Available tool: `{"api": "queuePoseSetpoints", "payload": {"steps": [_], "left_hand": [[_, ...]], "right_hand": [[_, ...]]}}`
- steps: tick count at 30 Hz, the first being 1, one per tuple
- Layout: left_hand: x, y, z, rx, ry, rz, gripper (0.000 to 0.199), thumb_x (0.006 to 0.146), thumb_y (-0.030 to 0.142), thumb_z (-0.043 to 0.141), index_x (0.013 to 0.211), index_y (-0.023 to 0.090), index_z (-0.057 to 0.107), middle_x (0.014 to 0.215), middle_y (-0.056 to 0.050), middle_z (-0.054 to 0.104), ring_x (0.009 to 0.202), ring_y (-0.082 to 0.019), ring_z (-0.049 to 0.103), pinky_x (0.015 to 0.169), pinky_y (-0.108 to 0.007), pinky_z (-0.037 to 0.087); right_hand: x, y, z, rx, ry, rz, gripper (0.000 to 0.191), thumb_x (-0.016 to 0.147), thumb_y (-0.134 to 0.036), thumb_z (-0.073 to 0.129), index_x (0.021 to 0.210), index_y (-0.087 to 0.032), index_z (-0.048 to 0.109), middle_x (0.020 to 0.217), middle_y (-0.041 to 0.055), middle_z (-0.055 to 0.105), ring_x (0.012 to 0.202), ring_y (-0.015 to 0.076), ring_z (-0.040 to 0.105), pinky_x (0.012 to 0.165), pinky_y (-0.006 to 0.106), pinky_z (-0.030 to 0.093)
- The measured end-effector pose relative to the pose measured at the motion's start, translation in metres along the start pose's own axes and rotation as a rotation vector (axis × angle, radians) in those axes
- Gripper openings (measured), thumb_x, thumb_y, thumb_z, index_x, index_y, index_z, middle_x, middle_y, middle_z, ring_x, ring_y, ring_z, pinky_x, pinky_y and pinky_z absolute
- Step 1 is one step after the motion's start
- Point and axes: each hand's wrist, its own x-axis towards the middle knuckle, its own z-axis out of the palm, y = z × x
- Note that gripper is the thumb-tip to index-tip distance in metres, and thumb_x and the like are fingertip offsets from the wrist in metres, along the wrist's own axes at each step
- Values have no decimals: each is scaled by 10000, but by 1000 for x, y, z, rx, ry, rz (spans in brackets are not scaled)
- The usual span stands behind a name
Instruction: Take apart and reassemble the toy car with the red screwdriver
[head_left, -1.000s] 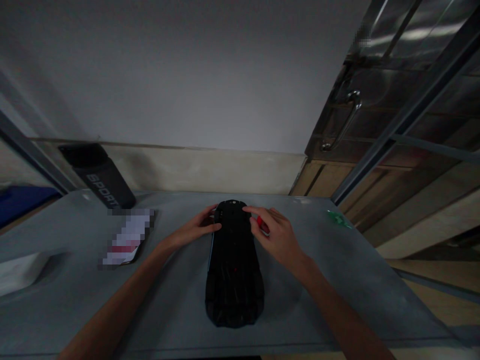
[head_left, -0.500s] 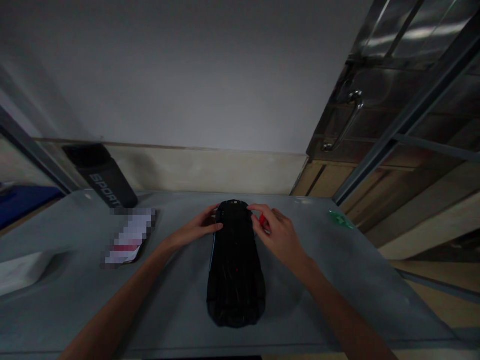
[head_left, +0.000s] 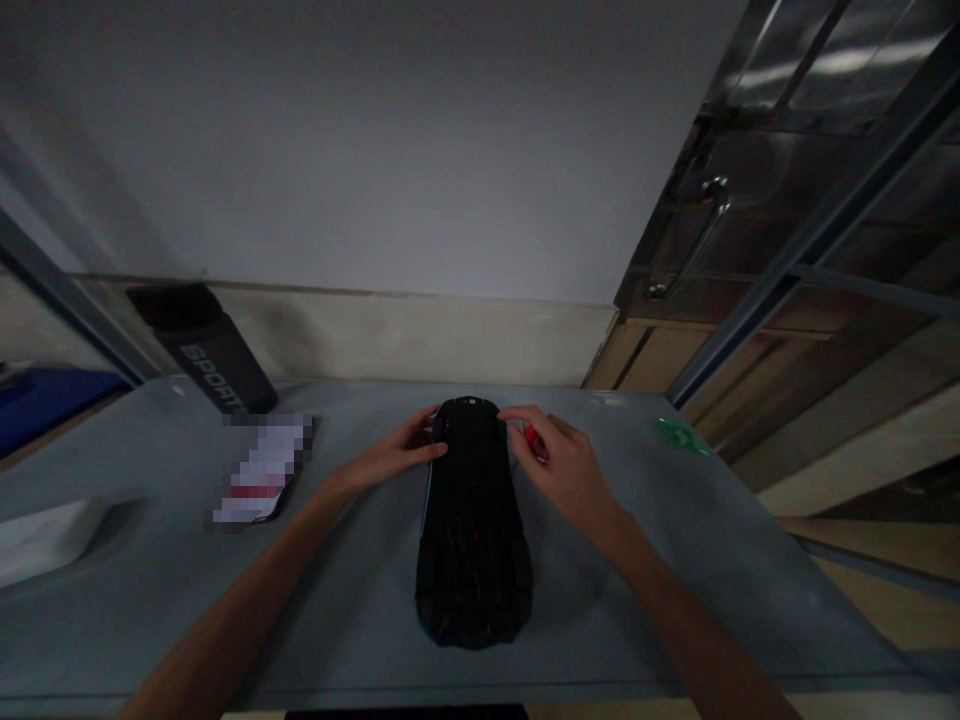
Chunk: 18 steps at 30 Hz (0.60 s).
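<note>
A black toy car (head_left: 474, 520) lies upside down on the grey table, its long axis pointing away from me. My left hand (head_left: 401, 447) grips its far left corner, thumb on the underside and fingers at the side by the wheel. At the far right corner is my right hand (head_left: 559, 455), its index fingertip against the wheel area. A small red object (head_left: 532, 436) is tucked inside the curled fingers of that hand; most of it is hidden, so its kind does not show.
A dark bottle marked SPORT (head_left: 217, 355) stands at the back left, with a blurred-out phone-like item (head_left: 262, 470) before it. A white object (head_left: 52, 540) lies at the left edge. Green plastic wrapping (head_left: 681, 436) rests near the right edge. A wall closes off the back.
My right hand has shifted very slightly at the car's far right corner, and its thumb sits a little farther from the car. The left hand keeps its grip.
</note>
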Motion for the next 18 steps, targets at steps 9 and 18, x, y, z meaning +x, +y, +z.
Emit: {"api": "queuePoseSetpoints", "payload": {"steps": [9, 18], "left_hand": [[0, 0, -1, 0, -6, -3, 844, 904, 461, 778, 1644, 295, 408, 1647, -113, 541, 1497, -341, 522, 1275, -556, 370], [1, -5, -1, -38, 12, 3, 831, 892, 433, 806, 1628, 304, 443, 1644, -114, 538, 1473, -360, 532, 1246, -567, 393]], "right_hand": [[1, 6, -5, 75, -115, -90, 292, 1060, -208, 504, 1331, -261, 599, 1115, 94, 725, 945, 238, 712, 908, 435, 602], [0, 8, -13, 64, -147, -115, 463, 980, -110, 475, 1415, -245, 557, 1025, 75, 697, 914, 233, 682, 838, 396, 583]]}}
